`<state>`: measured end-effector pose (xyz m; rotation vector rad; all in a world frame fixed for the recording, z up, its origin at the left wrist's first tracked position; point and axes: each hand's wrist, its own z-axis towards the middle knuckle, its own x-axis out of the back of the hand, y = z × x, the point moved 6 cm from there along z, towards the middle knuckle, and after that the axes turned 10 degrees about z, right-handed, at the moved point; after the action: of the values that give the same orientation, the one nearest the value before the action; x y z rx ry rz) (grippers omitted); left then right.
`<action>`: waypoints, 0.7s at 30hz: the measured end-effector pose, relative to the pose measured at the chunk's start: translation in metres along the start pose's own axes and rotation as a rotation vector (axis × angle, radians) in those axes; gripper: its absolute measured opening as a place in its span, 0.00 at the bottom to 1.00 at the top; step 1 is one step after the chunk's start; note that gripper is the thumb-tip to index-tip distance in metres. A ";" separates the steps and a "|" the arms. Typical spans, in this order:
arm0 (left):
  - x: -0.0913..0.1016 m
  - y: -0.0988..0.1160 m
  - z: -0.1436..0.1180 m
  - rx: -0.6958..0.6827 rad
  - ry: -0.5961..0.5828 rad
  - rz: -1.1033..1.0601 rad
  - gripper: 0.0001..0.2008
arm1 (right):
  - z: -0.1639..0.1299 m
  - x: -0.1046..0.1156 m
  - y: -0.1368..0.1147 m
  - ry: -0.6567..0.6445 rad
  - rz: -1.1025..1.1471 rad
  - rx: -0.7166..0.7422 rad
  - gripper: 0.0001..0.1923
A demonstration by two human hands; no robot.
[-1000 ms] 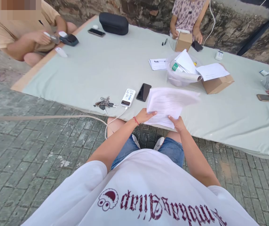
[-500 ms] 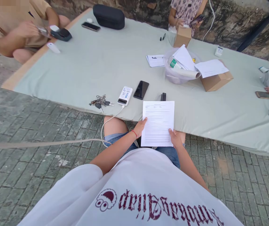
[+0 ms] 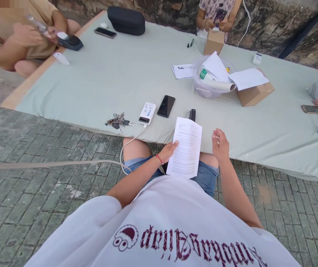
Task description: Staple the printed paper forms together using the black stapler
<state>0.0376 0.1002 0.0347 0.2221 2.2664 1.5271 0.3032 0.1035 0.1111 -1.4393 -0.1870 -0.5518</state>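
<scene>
A printed sheet of paper [image 3: 186, 148] is held upright at a tilt over my lap, in front of the table's near edge. My left hand [image 3: 168, 151] grips its left edge, thumb on the printed face. Whether more sheets lie behind it, I cannot tell. To the right of the paper and apart from it, my right hand [image 3: 220, 144] is raised over the table edge with loosely bent fingers and no visible object in them. Just beyond the paper's top edge stands a small black object [image 3: 192, 115], partly hidden by the sheet.
On the cloth-covered table [image 3: 106, 81] lie keys [image 3: 118, 121], a white power bank [image 3: 147, 113] with a cable, and a black phone [image 3: 166, 106]. Farther back are a plastic tub [image 3: 207, 91] with papers, a cardboard box [image 3: 255, 95] and a black case [image 3: 126, 20]. Other people sit around the table.
My right hand has let go of the paper's right edge and moved up and to the right. The paper now tilts, still in my left hand.
</scene>
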 end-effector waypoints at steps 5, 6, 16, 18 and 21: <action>-0.017 0.007 -0.003 0.034 -0.116 -0.001 0.37 | 0.046 -0.032 -0.097 -0.266 -0.268 0.398 0.27; -0.019 0.008 -0.004 0.042 -0.138 0.001 0.36 | 0.047 -0.046 -0.111 -0.365 -0.308 0.470 0.25; -0.027 0.020 -0.007 0.022 -0.131 0.057 0.36 | 0.040 -0.113 -0.135 -0.862 -0.579 0.722 0.14; -0.029 0.024 -0.008 0.009 -0.142 0.084 0.36 | 0.043 -0.113 -0.133 -0.918 -0.573 0.694 0.14; -0.032 0.031 -0.011 -0.029 -0.177 0.091 0.37 | 0.055 -0.103 -0.134 -0.878 -0.515 0.610 0.17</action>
<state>0.0597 0.0919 0.0740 0.4392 2.1207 1.5197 0.1640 0.1781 0.1916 -0.9328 -1.3327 -0.1938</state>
